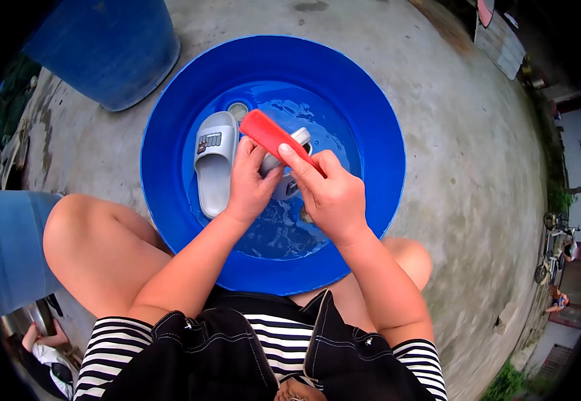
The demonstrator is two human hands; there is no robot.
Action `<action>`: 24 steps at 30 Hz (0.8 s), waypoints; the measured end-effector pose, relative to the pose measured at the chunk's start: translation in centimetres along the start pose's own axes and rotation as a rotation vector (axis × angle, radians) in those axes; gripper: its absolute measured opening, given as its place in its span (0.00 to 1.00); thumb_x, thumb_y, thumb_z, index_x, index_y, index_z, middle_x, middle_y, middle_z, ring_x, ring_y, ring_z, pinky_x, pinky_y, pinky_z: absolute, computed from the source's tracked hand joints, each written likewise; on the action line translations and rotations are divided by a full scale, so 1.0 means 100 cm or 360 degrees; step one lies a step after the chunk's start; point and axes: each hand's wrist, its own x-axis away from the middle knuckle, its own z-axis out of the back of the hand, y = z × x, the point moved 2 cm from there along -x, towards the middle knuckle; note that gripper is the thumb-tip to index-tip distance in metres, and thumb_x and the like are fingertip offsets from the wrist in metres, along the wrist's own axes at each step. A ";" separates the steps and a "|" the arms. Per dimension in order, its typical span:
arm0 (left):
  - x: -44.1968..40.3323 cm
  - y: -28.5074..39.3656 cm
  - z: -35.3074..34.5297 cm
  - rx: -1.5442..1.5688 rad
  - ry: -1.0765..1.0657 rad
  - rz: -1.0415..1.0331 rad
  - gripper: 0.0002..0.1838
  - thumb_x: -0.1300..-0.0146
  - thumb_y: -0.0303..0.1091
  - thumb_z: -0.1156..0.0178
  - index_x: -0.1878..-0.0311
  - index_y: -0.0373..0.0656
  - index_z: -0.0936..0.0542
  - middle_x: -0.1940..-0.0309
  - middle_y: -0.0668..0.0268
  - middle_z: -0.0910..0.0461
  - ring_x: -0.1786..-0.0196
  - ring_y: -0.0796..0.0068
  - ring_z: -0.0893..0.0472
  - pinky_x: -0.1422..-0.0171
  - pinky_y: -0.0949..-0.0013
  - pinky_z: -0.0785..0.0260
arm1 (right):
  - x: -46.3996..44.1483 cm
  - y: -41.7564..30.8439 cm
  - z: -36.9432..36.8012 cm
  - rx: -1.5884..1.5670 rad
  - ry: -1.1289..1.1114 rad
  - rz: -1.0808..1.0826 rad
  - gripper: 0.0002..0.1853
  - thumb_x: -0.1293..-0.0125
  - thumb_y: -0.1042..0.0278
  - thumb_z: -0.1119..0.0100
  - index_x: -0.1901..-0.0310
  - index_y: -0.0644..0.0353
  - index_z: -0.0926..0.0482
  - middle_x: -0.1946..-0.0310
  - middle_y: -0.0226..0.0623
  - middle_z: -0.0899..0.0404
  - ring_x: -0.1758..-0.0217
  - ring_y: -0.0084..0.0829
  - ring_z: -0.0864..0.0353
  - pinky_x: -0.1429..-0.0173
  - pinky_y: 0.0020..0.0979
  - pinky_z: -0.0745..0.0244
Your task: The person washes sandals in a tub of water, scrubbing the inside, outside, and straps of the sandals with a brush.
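A blue tub (170, 167) with shallow water stands in front of me. In its left half a grey slide slipper (214, 184) floats or rests, sole down, with a small badge on its strap. My left hand (250, 180) is closed on a second grey slipper (272, 164), which is tilted over the water and partly hidden by my hands. My right hand (334, 194) grips a long red brush (274, 137), thumb laid along its back, slanting across the second slipper. The brush's underside is hidden. A small round pale object (238, 110) lies at the tub's far side.
A large blue bucket (113, 53) stands on the concrete ground (464, 167) at the far left. Another blue container (17, 247) is beside my left knee. At the lower left is another person's arm (53, 337). Bicycles (549, 254) and a person (557, 299) are far right.
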 end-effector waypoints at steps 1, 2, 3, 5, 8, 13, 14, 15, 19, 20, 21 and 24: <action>-0.001 -0.001 0.001 -0.0009 -0.0007 0.0006 0.25 0.43 0.20 0.35 0.39 0.41 0.17 0.53 0.59 0.28 0.50 0.62 0.24 0.44 0.66 0.27 | -0.002 0.000 -0.001 -0.0011 0.0000 -0.0006 0.25 0.33 0.70 0.31 0.36 0.37 0.16 0.69 0.29 0.24 0.75 0.28 0.23 0.72 0.30 0.25; 0.001 -0.003 0.002 0.0007 -0.0019 0.0119 0.25 0.43 0.20 0.35 0.39 0.40 0.18 0.53 0.59 0.28 0.50 0.63 0.24 0.44 0.66 0.27 | -0.004 0.002 -0.002 0.0041 0.0020 -0.0077 0.25 0.34 0.69 0.31 0.35 0.36 0.16 0.69 0.28 0.24 0.74 0.28 0.21 0.73 0.30 0.24; 0.003 -0.003 0.002 0.0028 -0.0028 0.0228 0.25 0.43 0.21 0.35 0.39 0.40 0.18 0.53 0.59 0.28 0.50 0.63 0.24 0.44 0.66 0.27 | -0.007 0.005 -0.001 0.0102 0.0041 -0.0144 0.26 0.34 0.69 0.31 0.35 0.34 0.17 0.68 0.28 0.25 0.72 0.28 0.19 0.74 0.31 0.23; 0.002 0.004 -0.001 0.0073 -0.0077 0.0297 0.25 0.42 0.21 0.35 0.39 0.40 0.18 0.54 0.60 0.28 0.50 0.63 0.24 0.44 0.65 0.27 | -0.009 0.019 -0.001 0.0117 0.0037 -0.0266 0.26 0.35 0.69 0.31 0.35 0.35 0.17 0.69 0.28 0.25 0.73 0.28 0.19 0.74 0.31 0.23; 0.005 -0.003 -0.001 0.0060 -0.0021 0.0232 0.24 0.42 0.21 0.34 0.40 0.40 0.18 0.54 0.59 0.28 0.50 0.62 0.24 0.45 0.65 0.27 | -0.008 0.007 0.002 0.0034 -0.0010 -0.0110 0.26 0.34 0.69 0.31 0.35 0.35 0.17 0.69 0.27 0.26 0.72 0.28 0.19 0.72 0.30 0.22; 0.003 -0.001 0.002 0.0069 0.0023 0.0212 0.23 0.41 0.22 0.34 0.41 0.40 0.17 0.54 0.59 0.27 0.52 0.62 0.24 0.45 0.65 0.27 | -0.012 0.012 0.000 0.0025 0.0022 -0.0327 0.25 0.31 0.71 0.32 0.35 0.36 0.16 0.69 0.30 0.24 0.75 0.28 0.24 0.71 0.30 0.26; 0.002 0.002 0.001 0.0048 -0.0022 0.0214 0.22 0.41 0.22 0.34 0.41 0.40 0.17 0.54 0.58 0.27 0.52 0.63 0.24 0.46 0.65 0.27 | -0.011 0.022 0.000 0.0091 -0.0010 -0.0430 0.24 0.30 0.71 0.33 0.34 0.38 0.17 0.70 0.31 0.25 0.75 0.29 0.24 0.71 0.30 0.26; 0.001 0.004 0.001 0.0026 -0.0067 0.0216 0.22 0.41 0.22 0.34 0.41 0.40 0.17 0.54 0.58 0.28 0.52 0.63 0.24 0.47 0.64 0.26 | -0.011 0.023 0.001 0.0097 -0.0008 -0.0427 0.24 0.30 0.71 0.33 0.34 0.38 0.17 0.70 0.31 0.25 0.75 0.29 0.24 0.71 0.30 0.26; -0.008 0.005 0.002 -0.0269 -0.0057 0.0180 0.24 0.44 0.31 0.25 0.42 0.43 0.15 0.61 0.61 0.25 0.58 0.63 0.23 0.54 0.64 0.27 | -0.003 0.002 -0.003 0.0037 0.0010 -0.0149 0.28 0.35 0.73 0.30 0.34 0.37 0.16 0.69 0.31 0.25 0.74 0.29 0.24 0.71 0.31 0.25; -0.013 0.003 0.006 -0.0279 -0.0057 0.0268 0.23 0.46 0.33 0.22 0.45 0.44 0.12 0.65 0.64 0.25 0.62 0.64 0.24 0.57 0.64 0.28 | -0.005 0.001 -0.002 0.0007 -0.0011 -0.0150 0.28 0.35 0.73 0.30 0.34 0.38 0.16 0.68 0.31 0.24 0.74 0.29 0.24 0.71 0.31 0.25; -0.012 0.005 0.006 -0.0281 -0.0072 0.0277 0.23 0.46 0.33 0.22 0.45 0.44 0.12 0.65 0.64 0.25 0.62 0.64 0.24 0.57 0.64 0.28 | -0.005 0.001 0.001 -0.0021 -0.0033 -0.0158 0.28 0.35 0.73 0.30 0.34 0.38 0.16 0.68 0.31 0.24 0.74 0.29 0.24 0.70 0.31 0.25; -0.017 0.016 0.000 -0.0234 -0.0018 0.0300 0.18 0.45 0.28 0.23 0.49 0.45 0.10 0.66 0.65 0.26 0.62 0.66 0.23 0.56 0.64 0.27 | -0.012 0.012 0.006 0.0020 0.0021 -0.0224 0.27 0.35 0.73 0.30 0.34 0.38 0.16 0.68 0.31 0.24 0.74 0.28 0.24 0.70 0.30 0.25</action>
